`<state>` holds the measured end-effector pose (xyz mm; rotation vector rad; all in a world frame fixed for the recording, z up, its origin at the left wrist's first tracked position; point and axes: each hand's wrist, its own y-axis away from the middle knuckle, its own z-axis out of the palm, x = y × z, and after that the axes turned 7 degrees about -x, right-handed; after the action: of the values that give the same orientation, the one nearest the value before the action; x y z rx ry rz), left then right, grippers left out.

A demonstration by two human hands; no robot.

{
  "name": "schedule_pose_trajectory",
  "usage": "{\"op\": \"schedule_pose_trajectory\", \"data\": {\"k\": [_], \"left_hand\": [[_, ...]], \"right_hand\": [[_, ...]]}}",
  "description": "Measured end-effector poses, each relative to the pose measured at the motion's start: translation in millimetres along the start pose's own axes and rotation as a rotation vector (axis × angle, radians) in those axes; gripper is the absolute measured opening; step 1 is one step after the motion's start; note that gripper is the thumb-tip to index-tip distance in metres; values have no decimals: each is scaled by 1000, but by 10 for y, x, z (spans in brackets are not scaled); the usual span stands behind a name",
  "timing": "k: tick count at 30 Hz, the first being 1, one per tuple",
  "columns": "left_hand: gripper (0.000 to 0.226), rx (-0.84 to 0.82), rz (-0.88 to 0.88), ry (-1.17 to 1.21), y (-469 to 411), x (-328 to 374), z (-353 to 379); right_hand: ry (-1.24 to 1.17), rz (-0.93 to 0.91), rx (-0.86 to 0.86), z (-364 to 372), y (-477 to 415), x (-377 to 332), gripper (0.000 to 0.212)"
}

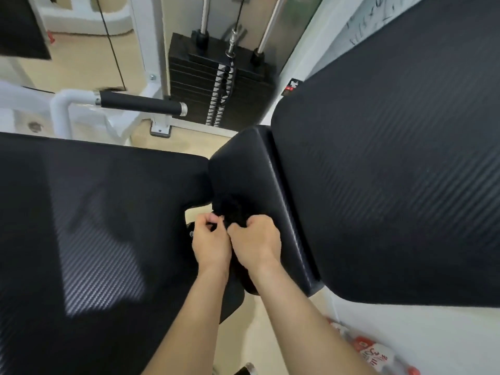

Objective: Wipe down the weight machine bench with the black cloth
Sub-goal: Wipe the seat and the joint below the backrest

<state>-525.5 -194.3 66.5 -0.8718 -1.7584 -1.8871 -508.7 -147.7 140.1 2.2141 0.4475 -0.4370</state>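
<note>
Lower centre: black cloth (231,210) is pinched by left hand (211,240) and gripped by right hand (257,239), fingers curled | held where bench seat (94,212), left, meets backrest (392,171), right | cloth is best flattened, then pressed in overlapping strokes.

The seat pad (94,226) fills the left and the back pad (392,171) the right, with a smaller pad (243,169) between them. The cloth (232,208) lies on the near part of that smaller pad. The left hand (211,240) and right hand (257,239) sit side by side at its near edge, both gripping it. The weight stack (216,85) stands far behind, a handle (138,104) to its left. Packs (373,350) lie at the near right.
</note>
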Motion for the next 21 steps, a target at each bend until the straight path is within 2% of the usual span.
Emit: {"op": "schedule_pose_trajectory", "data": {"k": [3,6,7,10,12,14,16,18,19,21], "left_hand": [[13,38,64,87,7,211,-57],[21,76,169,76,51,514,-151],[24,89,208,85,76,621,-194],[32,122,290,113,239,857,-230],[36,112,308,44,360,897,-169],[37,65,252,-97,436,773,-68],[46,-66,115,-234,506,559,79],[61,-173,47,-428,640,377,265],[65,-168,54,-535,685,318,330],[62,-36,91,-598,694,253,398]], "right_hand": [[310,-204,-1,-177,-220,-486,36],[494,-379,-10,-313,-375,-1006,7],[507,-443,-19,-351,-408,-1168,4],[540,-681,-187,-433,-430,-1650,21],[807,-785,-343,-482,-390,-1814,23],[1401,-768,-467,-520,-312,-1815,15],[1913,-640,-567,-510,-235,-1632,13],[2148,-507,-645,-455,-230,-1462,10],[2199,-426,-657,-406,-271,-1453,22],[2203,-395,-646,-296,-375,-1509,39]]}}
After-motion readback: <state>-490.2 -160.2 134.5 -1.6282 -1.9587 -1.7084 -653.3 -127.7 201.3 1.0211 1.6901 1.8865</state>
